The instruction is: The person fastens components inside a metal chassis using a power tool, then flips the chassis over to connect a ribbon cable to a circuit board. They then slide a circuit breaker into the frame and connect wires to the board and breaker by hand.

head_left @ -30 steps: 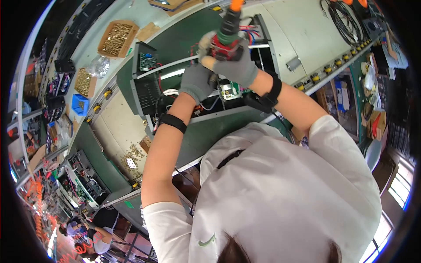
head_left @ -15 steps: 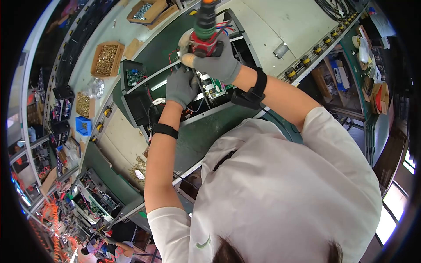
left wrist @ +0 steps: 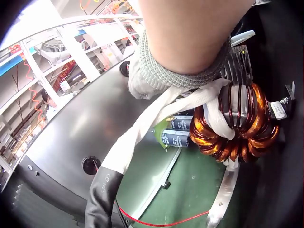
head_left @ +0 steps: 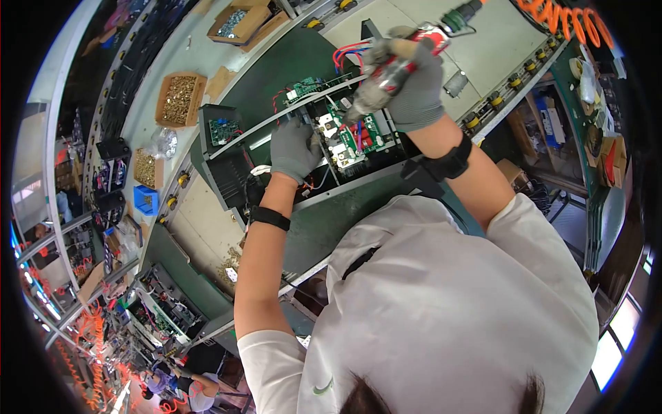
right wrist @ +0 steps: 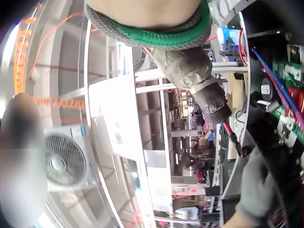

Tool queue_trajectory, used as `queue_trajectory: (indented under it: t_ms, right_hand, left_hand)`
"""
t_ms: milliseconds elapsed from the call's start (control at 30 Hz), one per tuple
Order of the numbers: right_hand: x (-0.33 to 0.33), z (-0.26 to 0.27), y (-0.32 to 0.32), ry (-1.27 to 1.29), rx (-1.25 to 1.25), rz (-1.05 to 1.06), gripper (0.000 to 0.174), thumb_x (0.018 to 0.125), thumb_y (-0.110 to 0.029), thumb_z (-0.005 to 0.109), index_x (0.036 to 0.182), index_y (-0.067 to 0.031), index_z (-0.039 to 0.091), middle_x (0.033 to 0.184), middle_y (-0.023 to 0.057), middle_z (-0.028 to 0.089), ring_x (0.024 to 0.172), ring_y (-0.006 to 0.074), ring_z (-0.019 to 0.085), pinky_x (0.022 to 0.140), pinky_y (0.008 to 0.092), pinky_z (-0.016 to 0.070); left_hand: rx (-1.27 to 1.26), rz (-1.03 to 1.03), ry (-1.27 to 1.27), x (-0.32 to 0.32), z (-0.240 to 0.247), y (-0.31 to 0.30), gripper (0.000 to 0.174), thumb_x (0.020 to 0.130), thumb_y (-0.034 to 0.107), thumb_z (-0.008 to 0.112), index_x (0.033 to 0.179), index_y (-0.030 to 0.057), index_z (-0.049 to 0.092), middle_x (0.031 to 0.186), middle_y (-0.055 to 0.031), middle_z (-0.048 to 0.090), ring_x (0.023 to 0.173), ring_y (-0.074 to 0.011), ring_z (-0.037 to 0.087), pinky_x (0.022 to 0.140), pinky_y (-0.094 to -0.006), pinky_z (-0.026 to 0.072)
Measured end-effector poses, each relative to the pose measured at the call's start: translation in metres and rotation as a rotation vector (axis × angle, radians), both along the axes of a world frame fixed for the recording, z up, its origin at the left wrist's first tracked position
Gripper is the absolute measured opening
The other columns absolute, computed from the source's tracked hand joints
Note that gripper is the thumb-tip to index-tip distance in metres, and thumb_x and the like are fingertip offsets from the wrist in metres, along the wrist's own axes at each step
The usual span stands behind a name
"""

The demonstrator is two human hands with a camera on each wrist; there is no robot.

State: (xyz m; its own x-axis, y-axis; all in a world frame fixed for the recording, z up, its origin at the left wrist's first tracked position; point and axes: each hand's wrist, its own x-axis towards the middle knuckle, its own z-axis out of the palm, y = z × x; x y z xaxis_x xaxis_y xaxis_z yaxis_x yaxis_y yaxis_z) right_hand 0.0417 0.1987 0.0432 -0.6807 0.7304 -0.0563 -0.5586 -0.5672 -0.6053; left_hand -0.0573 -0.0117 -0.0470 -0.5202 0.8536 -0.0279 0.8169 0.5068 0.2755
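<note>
My right hand [head_left: 419, 93], in a grey glove, grips a red and green power screwdriver [head_left: 386, 88] with a taped body. The tool lies slanted, its lower end over a green circuit board [head_left: 350, 141] in an open metal chassis [head_left: 324, 190]. In the right wrist view its bit [right wrist: 231, 135] points towards the fingers of my left hand [right wrist: 259, 192]. That gloved left hand [head_left: 293, 148] reaches inside the chassis, left of the board; what its fingers hold I cannot tell. A copper-wound coil [left wrist: 237, 126] and a white sleeved cable [left wrist: 135, 130] lie below the left wrist.
Boxes of brass-coloured fasteners [head_left: 181, 100] and a blue bin [head_left: 145, 200] stand along the left side. A box of silvery screws [head_left: 231, 24] is at the back. An orange coiled hose [head_left: 565, 17] hangs at upper right. Rollers [head_left: 514, 79] line the bench edge.
The screwdriver has swung from near upright to slanted, its top going right. My right hand has moved right, away from the left, baring the circuit board. The left hand stays inside the chassis.
</note>
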Motion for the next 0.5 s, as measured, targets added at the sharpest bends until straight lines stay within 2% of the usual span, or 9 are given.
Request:
queue_trajectory:
  t_ms: [33, 67, 167, 267, 367, 433, 500]
  right_hand:
    - [0.001, 0.002, 0.005, -0.008, -0.193, 0.016, 0.011, 0.072, -0.009, 0.058, 0.079, -0.0018, 0.053, 0.068, 0.0136, 0.057, 0.063, 0.0275, 0.059, 0.059, 0.0377, 0.0502]
    - [0.005, -0.005, 0.014, 0.047, -0.258, 0.053, 0.010, 0.074, -0.011, 0.057, 0.077, -0.0034, 0.051, 0.069, 0.0124, 0.057, 0.065, 0.0277, 0.059, 0.059, 0.0382, 0.0502]
    - [0.015, -0.010, 0.032, -0.005, -0.442, 0.049, 0.011, 0.077, -0.013, 0.058, 0.077, -0.0041, 0.051, 0.072, 0.0099, 0.056, 0.072, 0.0250, 0.057, 0.063, 0.0383, 0.0505]
    - [0.018, -0.012, 0.037, 0.041, -0.575, -0.012, 0.010, 0.078, -0.010, 0.057, 0.078, -0.0031, 0.051, 0.073, 0.0095, 0.055, 0.071, 0.0237, 0.056, 0.065, 0.0380, 0.0504]
    - [0.023, -0.010, 0.035, 0.050, -0.541, 0.001, 0.007, 0.077, -0.007, 0.056, 0.078, -0.0024, 0.051, 0.074, 0.0099, 0.055, 0.072, 0.0229, 0.055, 0.068, 0.0372, 0.0500]
    - [0.024, -0.010, 0.035, 0.047, -0.509, 0.004, 0.007, 0.077, -0.006, 0.056, 0.078, -0.0024, 0.051, 0.075, 0.0100, 0.055, 0.072, 0.0227, 0.055, 0.068, 0.0371, 0.0499]
    - [0.024, -0.011, 0.034, 0.051, -0.572, -0.012, 0.007, 0.077, -0.006, 0.056, 0.078, -0.0025, 0.051, 0.075, 0.0097, 0.055, 0.073, 0.0228, 0.055, 0.069, 0.0372, 0.0497]
  left_hand:
    - [-0.038, -0.005, 0.029, 0.001, 0.002, 0.001, 0.020, 0.071, 0.024, 0.059, 0.080, 0.0078, 0.066, 0.087, -0.0154, 0.056, 0.084, -0.0352, 0.056, 0.075, -0.0460, 0.0426]
    - [-0.028, -0.004, 0.043, 0.002, 0.001, 0.000, 0.019, 0.071, 0.023, 0.059, 0.079, 0.0078, 0.066, 0.088, -0.0154, 0.056, 0.083, -0.0352, 0.057, 0.075, -0.0458, 0.0428]
    - [-0.049, 0.015, 0.019, 0.002, 0.006, 0.002, 0.018, 0.071, 0.023, 0.060, 0.079, 0.0080, 0.065, 0.089, -0.0156, 0.056, 0.083, -0.0348, 0.057, 0.076, -0.0454, 0.0431]
    - [-0.058, 0.014, -0.011, 0.004, 0.011, 0.002, 0.019, 0.073, 0.021, 0.060, 0.081, 0.0048, 0.065, 0.089, -0.0168, 0.054, 0.087, -0.0351, 0.054, 0.074, -0.0447, 0.0423]
    - [-0.053, 0.011, -0.023, 0.004, 0.008, 0.002, 0.019, 0.074, 0.022, 0.060, 0.081, 0.0047, 0.064, 0.089, -0.0171, 0.053, 0.088, -0.0350, 0.054, 0.074, -0.0447, 0.0421]
    - [-0.018, 0.015, 0.013, 0.003, 0.004, 0.001, 0.017, 0.070, 0.021, 0.061, 0.080, 0.0077, 0.066, 0.090, -0.0158, 0.056, 0.083, -0.0340, 0.057, 0.074, -0.0446, 0.0433]
    - [-0.020, 0.012, 0.012, 0.003, 0.003, 0.001, 0.017, 0.070, 0.021, 0.061, 0.081, 0.0077, 0.065, 0.090, -0.0157, 0.056, 0.084, -0.0341, 0.057, 0.073, -0.0447, 0.0433]
